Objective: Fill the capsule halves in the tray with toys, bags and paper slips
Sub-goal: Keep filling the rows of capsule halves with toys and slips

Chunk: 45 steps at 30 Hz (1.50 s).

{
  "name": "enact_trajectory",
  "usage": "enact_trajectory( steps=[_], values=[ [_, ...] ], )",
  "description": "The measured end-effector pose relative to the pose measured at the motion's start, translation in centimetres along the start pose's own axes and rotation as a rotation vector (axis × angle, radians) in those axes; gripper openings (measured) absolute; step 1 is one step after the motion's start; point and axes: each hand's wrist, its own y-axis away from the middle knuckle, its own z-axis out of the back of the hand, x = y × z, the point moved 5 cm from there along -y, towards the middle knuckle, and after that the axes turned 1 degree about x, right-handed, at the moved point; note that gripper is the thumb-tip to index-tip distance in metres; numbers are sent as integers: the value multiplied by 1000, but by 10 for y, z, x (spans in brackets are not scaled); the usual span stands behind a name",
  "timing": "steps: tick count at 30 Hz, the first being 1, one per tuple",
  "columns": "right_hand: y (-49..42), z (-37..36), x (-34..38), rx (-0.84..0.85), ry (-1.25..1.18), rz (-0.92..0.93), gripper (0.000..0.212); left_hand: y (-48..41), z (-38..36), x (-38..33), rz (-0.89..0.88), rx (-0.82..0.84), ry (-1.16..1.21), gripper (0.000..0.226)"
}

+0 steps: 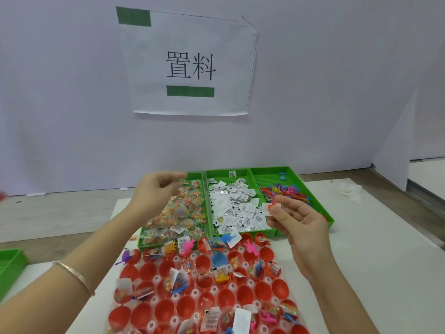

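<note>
Right hand pinches orange toy (plus slip) near 3 bins.

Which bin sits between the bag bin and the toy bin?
The green bin of paper slips, side by side with the bag bin and toy bin, in the head view.

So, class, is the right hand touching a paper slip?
Touching. Head view: the right hand pinches a white paper slip together with an orange toy.
</note>
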Motion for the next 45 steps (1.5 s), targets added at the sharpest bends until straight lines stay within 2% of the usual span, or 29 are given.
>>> enact_trajectory(
  steps=[5,9,15,19,21,23,26,29,34,37,40,45],
  values=[
    [43,-48,22,207,27,7,22,82,-22,-40,80,151,600,22],
    [72,-78,27,322,-3,-57,13,144,-28,-51,82,166,719,19],
    [112,-89,18,435,-43,-227,18,190,-5,-42,43,83,596,20],
    [133,-98,15,525,-71,-294,26,211,10,-33,29,13,610,16],
    [143,-105,14,556,-30,-278,24,223,12,-29,15,62,659,17],
    [152,-110,13,511,27,-240,21,236,15,-24,0,83,676,18],
    [169,-116,12,442,159,-137,10,255,25,-12,-28,8,602,18],
    [191,-127,9,454,291,-53,12,275,41,2,-81,-67,463,15],
    [231,-138,-11,638,438,-86,30,312,63,40,0,47,398,18],
    [247,-139,-27,754,640,-66,26,332,66,59,67,104,348,21],
    [252,-143,-33,849,762,-57,18,341,67,70,113,62,314,22],
    [249,-152,-33,888,808,-38,12,342,68,77,108,-52,180,19]
  ],
)
